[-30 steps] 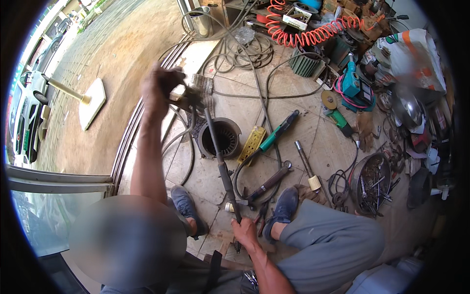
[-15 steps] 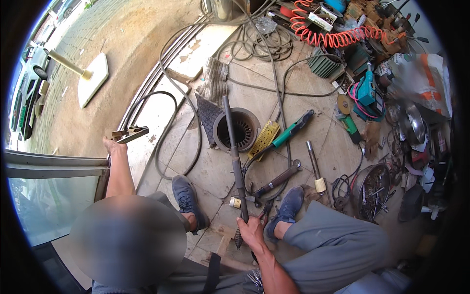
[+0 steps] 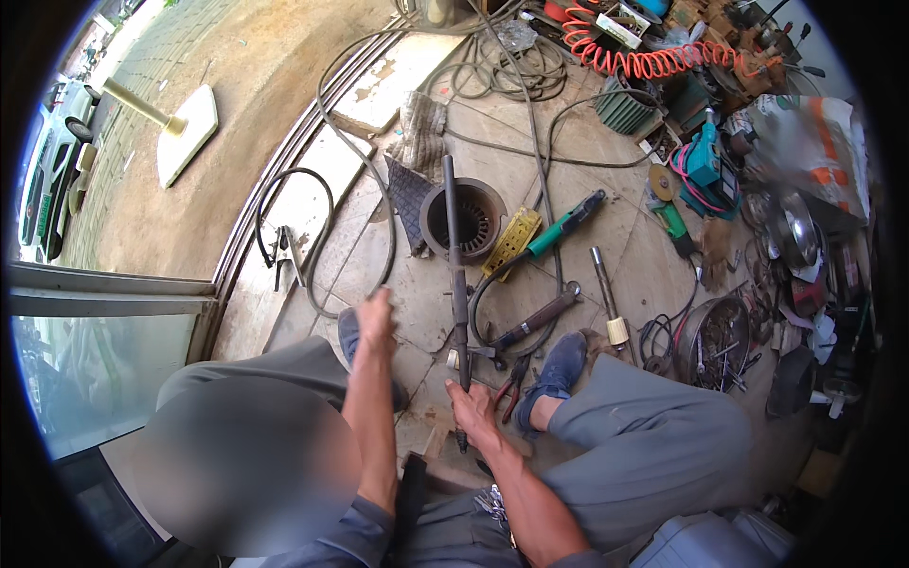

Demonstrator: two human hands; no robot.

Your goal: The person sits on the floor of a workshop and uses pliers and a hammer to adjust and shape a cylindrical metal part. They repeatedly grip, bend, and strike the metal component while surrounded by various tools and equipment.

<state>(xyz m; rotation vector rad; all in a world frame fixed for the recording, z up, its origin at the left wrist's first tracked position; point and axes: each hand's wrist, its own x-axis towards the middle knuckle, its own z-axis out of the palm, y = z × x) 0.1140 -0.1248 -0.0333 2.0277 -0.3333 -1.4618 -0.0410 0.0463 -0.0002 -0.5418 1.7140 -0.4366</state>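
My right hand [image 3: 472, 413] is closed around the lower part of a long dark metal shaft [image 3: 458, 293], which runs away from me across the mouth of a hollow round metal drum [image 3: 484, 203]. My left hand [image 3: 377, 322] holds nothing, its fingers loosely apart, left of the shaft and above my left shoe. A metal welding ground clamp [image 3: 289, 254] lies on the pale slab at the left, joined to a black cable. Right of the shaft are a green-handled welding electrode holder [image 3: 565, 225], a yellow perforated block [image 3: 512, 244], a hammer [image 3: 535, 327] and red-handled pliers [image 3: 512, 386].
Black cable [image 3: 388, 213] loops over the tiled floor. A metal bar with a pale collar [image 3: 609, 298], a green angle grinder [image 3: 673, 220] and a round pan of bolts [image 3: 708, 348] stand right. A glass door [image 3: 123, 364] borders the left; a white-based post [image 3: 187, 135] is outside.
My left hand has let go of the ground clamp, now lying on the slab, and has moved right toward the shaft. My right hand still grips the shaft, slightly farther forward.
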